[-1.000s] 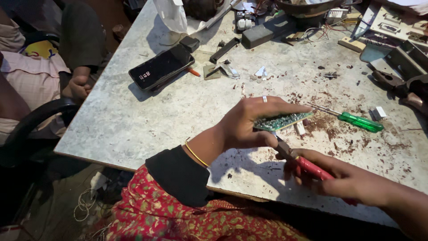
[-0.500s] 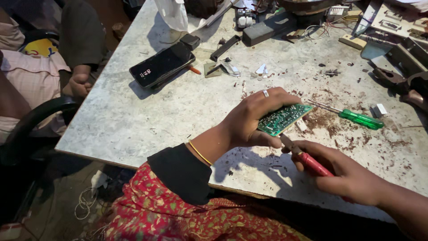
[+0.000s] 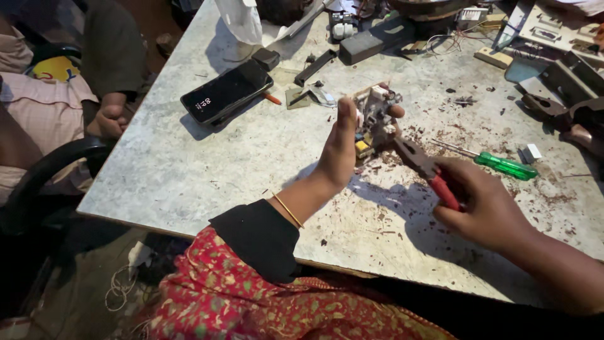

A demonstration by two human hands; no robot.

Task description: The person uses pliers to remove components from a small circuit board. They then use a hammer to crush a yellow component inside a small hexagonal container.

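- Head view: the left hand (image 3: 343, 148) is raised above the grey tabletop (image 3: 207, 170), its grip clamped on a small circuit board (image 3: 374, 123) held upright, component side turned toward the pliers.
- The right hand (image 3: 487, 204) is just right of the circuit board, its grip closed around the red handles of the pliers (image 3: 428, 170); the dark nose of the pliers reaches up to the lower edge of the board, and whether it bites a part there cannot be told.
- A green-handled screwdriver (image 3: 503, 165) lies on the tabletop right of the circuit board, just beyond the right hand.
- A black phone (image 3: 226, 93) lies face up, well to the left of the circuit board.
- Brown crumbs and dust (image 3: 440, 135) are scattered on the tabletop around and below the board.
- Another person's hand (image 3: 110, 119) rests at the tabletop's left edge, far left of the board.
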